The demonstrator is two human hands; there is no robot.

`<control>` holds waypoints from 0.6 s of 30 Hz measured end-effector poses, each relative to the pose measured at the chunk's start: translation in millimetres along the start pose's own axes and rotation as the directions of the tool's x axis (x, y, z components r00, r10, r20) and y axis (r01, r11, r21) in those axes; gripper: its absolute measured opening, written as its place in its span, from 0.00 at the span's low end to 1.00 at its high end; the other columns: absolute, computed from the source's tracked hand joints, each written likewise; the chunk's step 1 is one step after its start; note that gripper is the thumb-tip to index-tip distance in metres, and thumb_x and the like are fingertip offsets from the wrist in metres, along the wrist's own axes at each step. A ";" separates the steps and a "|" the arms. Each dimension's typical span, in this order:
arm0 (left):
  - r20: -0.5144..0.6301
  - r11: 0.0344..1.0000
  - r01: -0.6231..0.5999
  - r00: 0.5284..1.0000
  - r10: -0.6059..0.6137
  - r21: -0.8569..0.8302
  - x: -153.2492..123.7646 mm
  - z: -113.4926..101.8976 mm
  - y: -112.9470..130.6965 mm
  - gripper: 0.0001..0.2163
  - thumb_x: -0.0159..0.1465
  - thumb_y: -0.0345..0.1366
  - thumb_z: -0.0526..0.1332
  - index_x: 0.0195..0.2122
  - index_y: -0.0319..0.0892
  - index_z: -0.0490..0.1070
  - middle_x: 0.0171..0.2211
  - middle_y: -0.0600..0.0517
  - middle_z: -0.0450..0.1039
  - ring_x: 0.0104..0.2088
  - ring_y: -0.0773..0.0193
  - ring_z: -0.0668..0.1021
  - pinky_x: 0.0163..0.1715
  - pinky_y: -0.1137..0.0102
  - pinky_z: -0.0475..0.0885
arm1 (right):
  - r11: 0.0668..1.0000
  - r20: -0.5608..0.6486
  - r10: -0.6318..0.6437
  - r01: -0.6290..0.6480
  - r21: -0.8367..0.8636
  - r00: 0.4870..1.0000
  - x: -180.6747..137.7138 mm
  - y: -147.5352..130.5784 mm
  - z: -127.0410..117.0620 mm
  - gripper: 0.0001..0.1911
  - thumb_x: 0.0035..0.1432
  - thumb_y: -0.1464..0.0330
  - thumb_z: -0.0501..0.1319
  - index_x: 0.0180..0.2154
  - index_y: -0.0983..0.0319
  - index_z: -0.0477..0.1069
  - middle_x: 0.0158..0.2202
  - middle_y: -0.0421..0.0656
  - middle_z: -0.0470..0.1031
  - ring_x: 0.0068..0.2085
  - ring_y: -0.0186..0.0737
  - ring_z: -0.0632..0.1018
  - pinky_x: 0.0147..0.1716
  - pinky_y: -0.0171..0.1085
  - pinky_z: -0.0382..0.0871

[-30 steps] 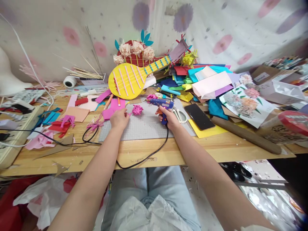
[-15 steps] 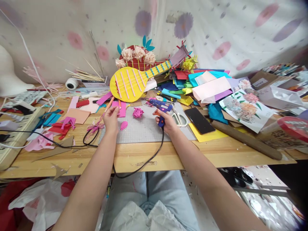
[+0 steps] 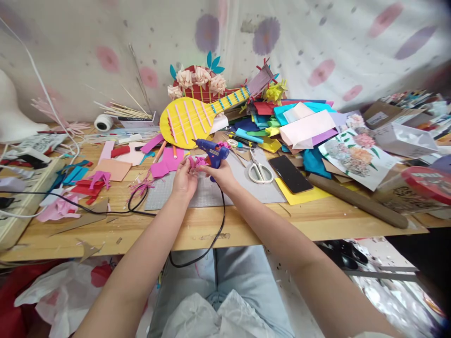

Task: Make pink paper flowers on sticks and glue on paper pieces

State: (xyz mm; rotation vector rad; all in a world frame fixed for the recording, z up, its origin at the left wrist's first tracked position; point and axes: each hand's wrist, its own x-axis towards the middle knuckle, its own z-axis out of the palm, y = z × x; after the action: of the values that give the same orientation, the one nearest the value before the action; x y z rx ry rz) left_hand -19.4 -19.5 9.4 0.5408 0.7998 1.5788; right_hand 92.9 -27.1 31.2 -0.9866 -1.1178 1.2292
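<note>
My left hand [image 3: 185, 180] is closed over the grey cutting mat, its fingertips pinching a pink paper petal [image 3: 192, 162]. Just to the right, my right hand [image 3: 224, 175] grips a blue glue gun [image 3: 213, 152], the nozzle pointing up and to the left. A crumpled pink paper flower [image 3: 202, 161] shows between the hands; whether fingers hold it or it lies on the mat I cannot tell. The gun's black cord [image 3: 221, 225] loops down past the table's front edge. Behind the hands lies a yellow paper lute-like instrument [image 3: 186, 123] with pink strips.
White-handled scissors [image 3: 260, 172] and a black phone [image 3: 291, 173] lie to the right. Beyond them is a long wooden stick [image 3: 355, 199]. Coloured paper sheets [image 3: 308, 126] are piled at the back right. Pink paper squares [image 3: 172, 159] and a power strip [image 3: 33, 202] are on the left.
Both hands have come together over the mat. The glue gun has moved left in my right hand. The loose pink petal has left the mat and is in my left fingers.
</note>
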 end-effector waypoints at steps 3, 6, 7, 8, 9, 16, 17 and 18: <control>0.002 0.998 0.043 0.999 -0.043 -0.053 1.7 -4.3 3.9 0.04 0.56 0.36 0.60 0.32 0.43 0.68 0.32 0.53 0.74 0.37 0.70 0.76 0.44 0.71 0.69 | 0.999 -0.082 -0.013 0.016 0.032 0.997 3.6 5.3 18.3 0.22 0.32 0.62 0.69 0.29 0.61 0.61 0.22 0.34 0.67 0.21 0.28 0.68 0.21 0.31 0.64; 0.057 0.996 0.077 0.996 -0.075 -0.042 0.1 -4.9 6.1 0.09 0.56 0.42 0.60 0.33 0.42 0.70 0.32 0.51 0.73 0.37 0.67 0.76 0.43 0.69 0.69 | 0.995 -0.075 -0.005 0.012 0.095 0.997 7.9 13.1 30.2 0.23 0.31 0.65 0.70 0.30 0.60 0.60 0.24 0.35 0.69 0.26 0.32 0.73 0.26 0.32 0.68; 0.079 0.996 0.082 0.994 -0.079 -0.031 -0.7 -4.5 6.5 0.11 0.56 0.43 0.60 0.33 0.42 0.70 0.32 0.50 0.73 0.37 0.67 0.76 0.43 0.69 0.69 | 0.994 -0.061 0.004 0.003 0.112 0.998 9.1 15.5 32.8 0.23 0.30 0.66 0.70 0.30 0.60 0.60 0.24 0.35 0.70 0.27 0.32 0.73 0.27 0.33 0.68; 0.097 0.996 0.083 0.992 -0.081 -0.020 -1.6 -4.0 6.9 0.12 0.56 0.44 0.60 0.34 0.42 0.70 0.32 0.50 0.73 0.37 0.67 0.76 0.42 0.69 0.69 | 0.992 -0.051 0.014 -0.008 0.124 0.999 10.3 17.5 34.7 0.23 0.31 0.66 0.69 0.30 0.59 0.60 0.25 0.35 0.70 0.27 0.33 0.74 0.28 0.33 0.69; 0.111 0.997 0.083 0.990 -0.082 -0.007 -2.5 -3.6 7.5 0.12 0.56 0.45 0.60 0.34 0.42 0.70 0.32 0.50 0.73 0.37 0.67 0.76 0.42 0.70 0.69 | 0.992 -0.045 0.024 -0.018 0.128 0.999 11.5 19.3 35.9 0.23 0.31 0.67 0.69 0.31 0.59 0.60 0.25 0.36 0.71 0.27 0.34 0.74 0.27 0.34 0.69; 0.092 0.975 0.056 0.993 -0.077 0.214 -3.6 -7.5 19.9 0.16 0.56 0.50 0.54 0.34 0.43 0.69 0.37 0.49 0.72 0.39 0.65 0.74 0.40 0.69 0.69 | 0.987 -0.118 -0.057 0.038 -0.153 0.991 26.0 21.4 21.4 0.19 0.35 0.69 0.65 0.32 0.60 0.62 0.28 0.37 0.70 0.31 0.35 0.73 0.29 0.34 0.69; 0.079 0.970 0.037 0.995 -0.057 0.239 -2.7 -8.8 21.4 0.14 0.55 0.49 0.57 0.34 0.43 0.69 0.36 0.50 0.72 0.38 0.67 0.74 0.39 0.70 0.69 | 0.975 -0.100 -0.074 0.051 -0.215 0.992 28.2 20.4 17.2 0.19 0.35 0.69 0.66 0.32 0.60 0.62 0.29 0.38 0.70 0.32 0.35 0.73 0.30 0.35 0.69; 0.072 0.963 0.015 0.997 -0.036 0.269 -1.7 -10.0 22.4 0.13 0.52 0.46 0.61 0.33 0.43 0.69 0.34 0.51 0.72 0.35 0.68 0.74 0.37 0.71 0.69 | 0.962 -0.074 -0.084 0.061 -0.268 0.994 30.1 19.2 13.2 0.19 0.34 0.69 0.66 0.32 0.60 0.63 0.30 0.38 0.70 0.33 0.36 0.73 0.31 0.35 0.69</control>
State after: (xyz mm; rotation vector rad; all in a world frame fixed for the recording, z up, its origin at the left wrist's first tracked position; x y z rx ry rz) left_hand -41.2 -24.0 19.8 0.7789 0.9656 1.4252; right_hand 76.2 4.5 18.1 -1.1769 -1.2624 0.9858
